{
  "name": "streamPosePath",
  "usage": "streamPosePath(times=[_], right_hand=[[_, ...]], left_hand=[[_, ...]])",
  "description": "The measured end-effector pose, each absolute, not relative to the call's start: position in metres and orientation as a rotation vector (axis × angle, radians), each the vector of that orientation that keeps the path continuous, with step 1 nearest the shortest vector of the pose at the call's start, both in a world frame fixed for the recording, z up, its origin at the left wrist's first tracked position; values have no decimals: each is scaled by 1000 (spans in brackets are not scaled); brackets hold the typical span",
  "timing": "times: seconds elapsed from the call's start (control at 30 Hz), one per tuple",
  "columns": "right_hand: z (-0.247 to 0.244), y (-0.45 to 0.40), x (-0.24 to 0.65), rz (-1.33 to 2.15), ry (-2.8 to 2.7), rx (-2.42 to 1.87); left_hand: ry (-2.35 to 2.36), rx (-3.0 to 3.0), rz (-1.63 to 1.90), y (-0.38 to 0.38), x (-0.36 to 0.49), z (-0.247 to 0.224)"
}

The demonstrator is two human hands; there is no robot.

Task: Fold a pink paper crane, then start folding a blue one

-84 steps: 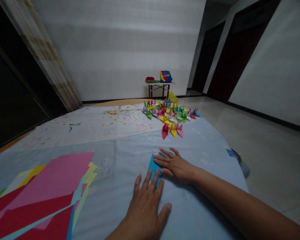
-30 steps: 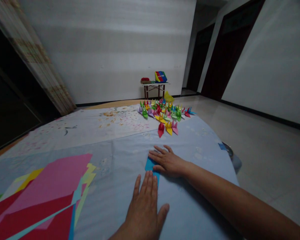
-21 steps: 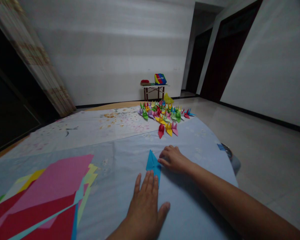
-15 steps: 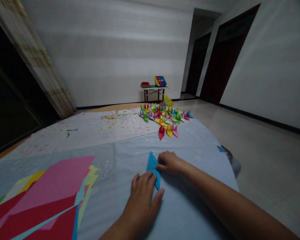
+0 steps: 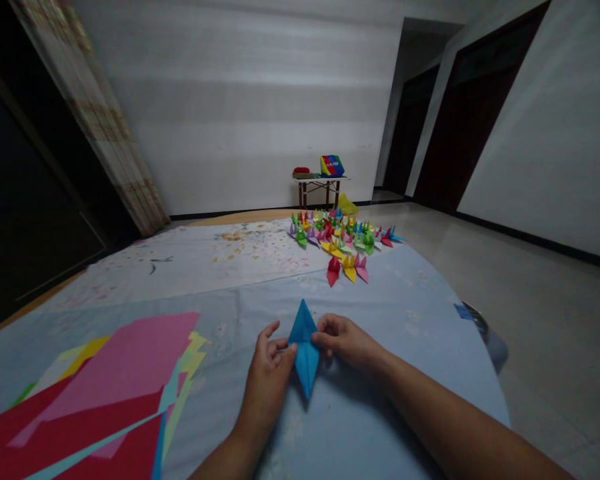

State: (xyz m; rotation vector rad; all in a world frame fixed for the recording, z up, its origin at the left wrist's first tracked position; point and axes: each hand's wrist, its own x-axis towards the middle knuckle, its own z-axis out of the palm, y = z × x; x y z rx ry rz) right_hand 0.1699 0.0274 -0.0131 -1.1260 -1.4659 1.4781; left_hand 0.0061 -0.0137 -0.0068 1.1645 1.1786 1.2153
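A blue folded paper [image 5: 307,363], shaped like a long diamond with a crease across its middle, is held between my two hands over the tablecloth. My left hand [image 5: 269,363] pinches its left corner between thumb and fingers. At the opposite corner my right hand [image 5: 343,339] grips it with thumb and bent fingers. The lower point of the diamond faces me and the upper point faces away. Beyond it stand a red paper crane [image 5: 333,271], a yellow paper crane [image 5: 349,268] and a pink paper crane [image 5: 361,268] in a row.
Several coloured sheets of paper [image 5: 125,363] lie in a loose stack at the left. A crowd of folded cranes [image 5: 330,230] covers the far right of the round table [image 5: 220,380]. Behind, a small table [image 5: 321,180] carries a colourful box [image 5: 332,166].
The blue paper now shows as a full, wider diamond. My left hand went from lying flat over its lower part to pinching its left corner. The view has shifted slightly left.
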Motion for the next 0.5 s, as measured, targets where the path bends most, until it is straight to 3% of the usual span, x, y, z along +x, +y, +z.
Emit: streamPosePath(times=[0.33, 0.5], right_hand=[[-4, 31, 189, 1487, -1513, -1083], [-12, 28, 188, 1256, -1795, -1165]], left_hand=[[1290, 1594, 957, -2, -9, -3], [1319, 1994, 846, -4, -9, -4]])
